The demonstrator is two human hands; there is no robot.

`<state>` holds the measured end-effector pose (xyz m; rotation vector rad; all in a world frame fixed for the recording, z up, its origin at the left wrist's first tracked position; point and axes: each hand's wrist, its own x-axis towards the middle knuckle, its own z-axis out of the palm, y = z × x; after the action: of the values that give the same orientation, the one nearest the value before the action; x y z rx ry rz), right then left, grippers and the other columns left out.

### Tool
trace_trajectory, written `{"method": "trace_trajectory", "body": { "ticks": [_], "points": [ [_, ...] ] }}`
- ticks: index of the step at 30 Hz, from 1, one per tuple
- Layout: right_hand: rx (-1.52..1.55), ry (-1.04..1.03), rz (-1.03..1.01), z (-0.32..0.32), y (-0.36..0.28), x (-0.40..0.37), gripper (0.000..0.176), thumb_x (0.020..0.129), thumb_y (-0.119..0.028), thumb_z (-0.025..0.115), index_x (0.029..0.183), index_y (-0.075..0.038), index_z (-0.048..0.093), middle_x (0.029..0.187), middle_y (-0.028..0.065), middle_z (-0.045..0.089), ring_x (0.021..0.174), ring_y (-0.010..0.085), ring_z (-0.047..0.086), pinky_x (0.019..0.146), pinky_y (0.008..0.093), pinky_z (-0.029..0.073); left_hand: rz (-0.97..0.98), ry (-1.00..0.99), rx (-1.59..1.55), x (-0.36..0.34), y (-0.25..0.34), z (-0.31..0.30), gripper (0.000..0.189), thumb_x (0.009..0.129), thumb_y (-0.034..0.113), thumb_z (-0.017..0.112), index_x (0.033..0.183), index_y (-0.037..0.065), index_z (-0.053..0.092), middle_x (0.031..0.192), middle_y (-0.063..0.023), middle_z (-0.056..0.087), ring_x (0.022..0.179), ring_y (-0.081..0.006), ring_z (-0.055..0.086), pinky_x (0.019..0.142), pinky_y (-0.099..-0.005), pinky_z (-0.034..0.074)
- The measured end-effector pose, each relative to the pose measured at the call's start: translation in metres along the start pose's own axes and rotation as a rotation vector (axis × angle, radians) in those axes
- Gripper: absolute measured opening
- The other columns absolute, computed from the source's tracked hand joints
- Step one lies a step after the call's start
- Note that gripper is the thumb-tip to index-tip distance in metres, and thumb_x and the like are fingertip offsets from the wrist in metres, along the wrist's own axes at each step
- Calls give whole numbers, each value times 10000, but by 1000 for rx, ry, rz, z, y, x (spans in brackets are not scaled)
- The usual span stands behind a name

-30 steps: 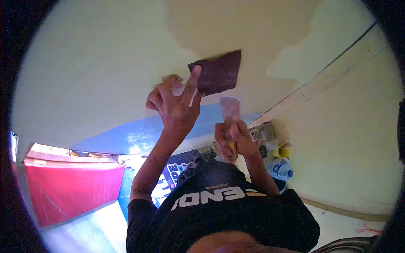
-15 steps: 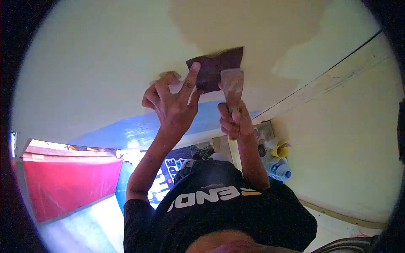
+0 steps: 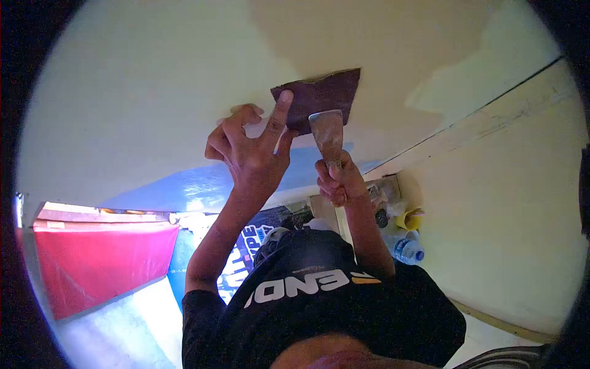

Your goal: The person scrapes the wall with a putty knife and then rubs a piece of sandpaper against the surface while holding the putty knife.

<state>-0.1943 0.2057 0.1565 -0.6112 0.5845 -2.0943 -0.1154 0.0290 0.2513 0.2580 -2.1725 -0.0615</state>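
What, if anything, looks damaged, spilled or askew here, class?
The dark sheet under the left hand has a ragged upper edge, as if torn. Above it, a broad tan patch on the pale surface has an irregular outline; whether stain or shadow, I cannot tell. No spill is evident.

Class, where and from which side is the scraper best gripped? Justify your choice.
Probably by its narrow handle, from below: the scraper has its broad, flat blade upward, in front of the dark sheet, and its handle down in the right hand. That side should keep fingers off the blade's edge.
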Motion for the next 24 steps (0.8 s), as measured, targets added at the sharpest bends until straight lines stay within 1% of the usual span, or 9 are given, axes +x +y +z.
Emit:
{"method": "trace_trajectory", "body": {
  "ticks": [2, 5, 8, 14, 16, 18, 20, 23, 24],
  "points": [
    [-2, -69, -8, 17, -9, 4, 324, 892, -214, 740, 1154, -101, 585, 657, 27, 485, 410, 64, 393, 306, 210, 310, -26, -17, 17, 4, 2, -2, 838, 556, 285, 918, 1339, 335, 626, 1099, -85, 476, 1056, -284, 407, 871, -451, 288],
    [5, -9, -5, 24, -14, 14, 301, 884, -209, 746, 1116, -102, 587, 663, 38, 482, 413, 67, 391, 307, 212, 313, -64, -30, -59, -2, 5, -4, 778, 595, 226, 898, 1316, 365, 641, 1114, -65, 479, 1050, -289, 366, 866, -447, 252],
    [21, 112, 46, 9, 0, -4, 329, 833, -281, 802, 763, -84, 548, 577, 16, 508, 362, 70, 409, 301, 227, 306, -51, 6, -94, 3, 4, 0, 769, 615, 201, 888, 1318, 385, 636, 1120, -65, 478, 1043, -293, 347, 862, -442, 235],
    [-140, 50, 40, 38, -22, 20, 441, 831, -394, 793, 689, -81, 517, 544, 5, 487, 355, 56, 382, 314, 227, 296, -23, 2, -1, 0, 7, -5, 816, 555, 241, 922, 1320, 301, 646, 1102, -77, 477, 1071, -277, 393, 882, -440, 275],
    [-143, 102, 89, 22, -10, 3, 466, 816, -421, 799, 677, -78, 516, 534, 0, 475, 355, 57, 384, 315, 229, 298, -5, 11, -4, 2, 5, -2, 822, 560, 236, 921, 1329, 298, 638, 1099, -77, 480, 1068, -276, 395, 882, -440, 273],
    [-124, 82, 98, 15, -9, 1, 389, 836, -368, 784, 777, -74, 537, 573, 8, 472, 377, 57, 383, 313, 220, 298, 4, 7, -16, 1, 2, -2, 831, 566, 229, 918, 1342, 295, 628, 1095, -77, 483, 1066, -275, 396, 883, -442, 271],
    [-77, 12, 52, 20, -16, 4, 258, 890, -236, 748, 990, -67, 581, 661, 32, 477, 421, 56, 379, 306, 200, 298, 4, 19, -8, 0, 1, -2, 853, 562, 231, 920, 1356, 298, 615, 1091, -76, 484, 1072, -274, 396, 885, -443, 271],
    [-22, -21, 29, 14, -16, 11, 257, 886, -230, 753, 958, -64, 571, 655, 34, 481, 423, 55, 383, 302, 195, 289, 0, 10, -6, -3, 3, -3, 873, 559, 236, 924, 1368, 301, 605, 1086, -70, 488, 1083, -271, 397, 887, -445, 271],
    [-79, 40, 52, 13, -15, 8, 302, 868, -288, 764, 867, -67, 558, 617, 20, 478, 400, 57, 381, 310, 209, 294, -1, 16, -1, 0, 2, -1, 877, 558, 239, 925, 1371, 302, 602, 1084, -67, 490, 1088, -270, 397, 889, -445, 270]
  ]
}}
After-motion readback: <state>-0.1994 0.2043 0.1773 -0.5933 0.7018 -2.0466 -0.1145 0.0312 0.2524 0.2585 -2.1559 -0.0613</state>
